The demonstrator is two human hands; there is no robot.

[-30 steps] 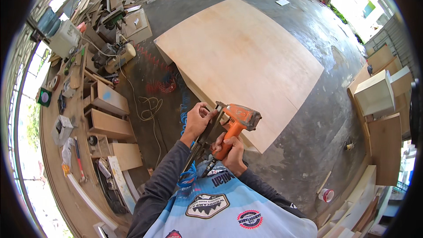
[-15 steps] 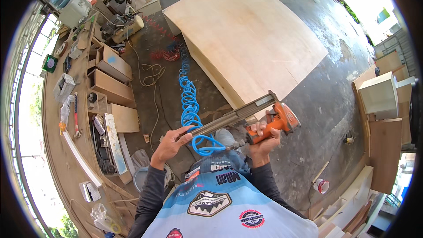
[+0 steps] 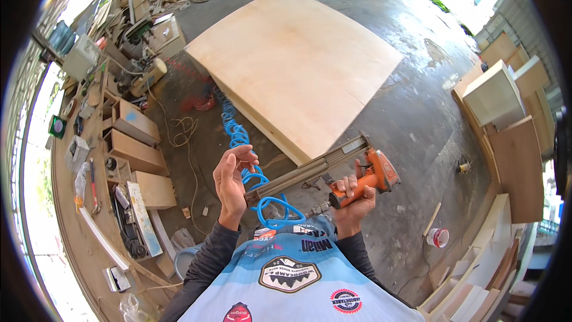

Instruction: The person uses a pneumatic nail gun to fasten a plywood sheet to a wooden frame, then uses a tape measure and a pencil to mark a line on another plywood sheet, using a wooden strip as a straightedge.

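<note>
Blue hose (image 3: 235, 131) loops crowd the nail gun (image 3: 380, 172)

Your nail gun is in front of your torso, to the right of the near corner of the pale wooden box (image 3: 298, 65), with its long metal magazine (image 3: 307, 170) slanting down toward your left. Watch the hose: its loops gather round the magazine's tail end and hang close to your shirt (image 3: 286, 250), so a swing of the tool could snag them or tug at the metal fitting (image 3: 319, 209) under the handle. The magazine also lies near the box's corner in view; a careless turn could scuff the wood. And if a finger slips onto the trigger while your other palm is so near, the tool might fire by accident.

The fingers of your right hand (image 3: 356, 206) wrap the orange handle, pressed round it, though the trigger itself is hidden. On your left hand (image 3: 230, 191), the fingers are spread and loosely curved, thumb apart, pinching nothing; its palm sits right by the magazine's tail, but you cannot tell from here whether they touch.
</note>
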